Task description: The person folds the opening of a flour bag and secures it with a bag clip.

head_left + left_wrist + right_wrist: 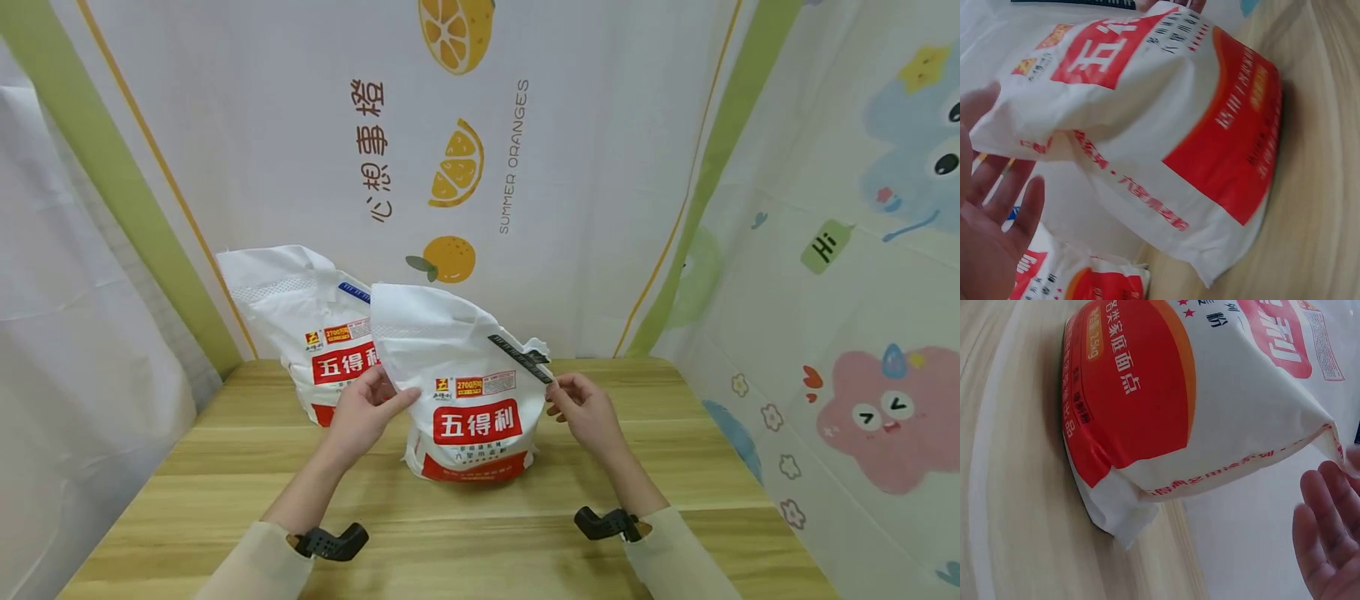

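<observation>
A white flour bag (474,379) with red labels stands upright on the table, its upper part folded flat and slanting down to the right. At its left side edge, my left hand (367,408) pinches the bag, thumb in front and fingers behind. My right hand (585,410) pinches the right edge just below the dark strip (521,358). In the left wrist view, the loose fingers (1007,194) spread below the bag's creased side. The right wrist view has the right hand (1335,531) at the bag's upper corner, its other fingers loosely bent.
Behind and to the left stands a second flour bag (300,321) with a blue strip, partly covered by the front one. Both are on a wooden table (465,542). A printed curtain (600,167) hangs close behind the table, and more patterned cloth (810,292) lines the right side.
</observation>
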{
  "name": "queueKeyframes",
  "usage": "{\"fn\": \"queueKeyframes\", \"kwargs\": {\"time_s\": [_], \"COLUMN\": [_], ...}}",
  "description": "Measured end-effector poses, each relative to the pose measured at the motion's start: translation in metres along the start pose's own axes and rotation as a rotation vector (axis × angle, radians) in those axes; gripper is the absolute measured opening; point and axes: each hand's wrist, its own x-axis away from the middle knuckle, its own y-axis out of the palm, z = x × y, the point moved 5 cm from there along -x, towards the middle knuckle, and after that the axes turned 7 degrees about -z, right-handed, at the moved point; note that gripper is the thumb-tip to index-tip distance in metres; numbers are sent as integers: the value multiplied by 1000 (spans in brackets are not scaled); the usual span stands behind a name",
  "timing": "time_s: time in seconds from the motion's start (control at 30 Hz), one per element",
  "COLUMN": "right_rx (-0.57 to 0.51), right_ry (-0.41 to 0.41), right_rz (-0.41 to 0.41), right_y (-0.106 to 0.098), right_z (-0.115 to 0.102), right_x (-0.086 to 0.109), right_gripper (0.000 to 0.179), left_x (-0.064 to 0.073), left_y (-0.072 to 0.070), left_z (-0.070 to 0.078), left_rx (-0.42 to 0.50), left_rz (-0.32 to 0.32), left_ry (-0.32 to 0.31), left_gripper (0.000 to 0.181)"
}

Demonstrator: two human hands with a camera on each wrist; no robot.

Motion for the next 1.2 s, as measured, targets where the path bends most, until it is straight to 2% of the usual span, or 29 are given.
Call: {"fn": "queueKeyframes", "kwargs": {"time_s": [0.07,0.13,0.23,0.33,0.5,0.7,0.8,0.9,1.07,1.13,1.2], "right_rx": [-8,-20,-35,-47,-53,-33,-25,-31,-46,-39,-36], "right_ry": [7,20,38,50,65,66,51,30,23,27,28], "right_rz": [-15,-21,-18,-9,8,53,50,37,26,22,17], "right_y": [-1,-1,-2,-3,-3,-4,-2,-1,1,1,2], "right_z": [2,4,8,10,8,3,2,0,1,2,3], "right_x": [0,0,-1,-2,-2,-1,0,0,0,0,0], "right_gripper": [23,24,24,23,23,21,22,24,23,23,23], "left_x": [2,3,1,-4,-13,-17,-17,-16,-8,-6,-5], "left_y": [1,0,-4,-6,-8,-13,-15,-13,-6,-2,0], "left_z": [-4,-6,-4,4,18,24,25,22,4,-4,-8], "left_rx": [41,102,170,211,231,177,159,152,145,145,141], "left_rz": [-5,27,127,183,230,294,284,226,110,100,117], "left_ry": [15,37,66,92,128,138,136,119,23,2,2], "left_gripper": [46,43,39,39,34,27,29,36,42,40,38]}}
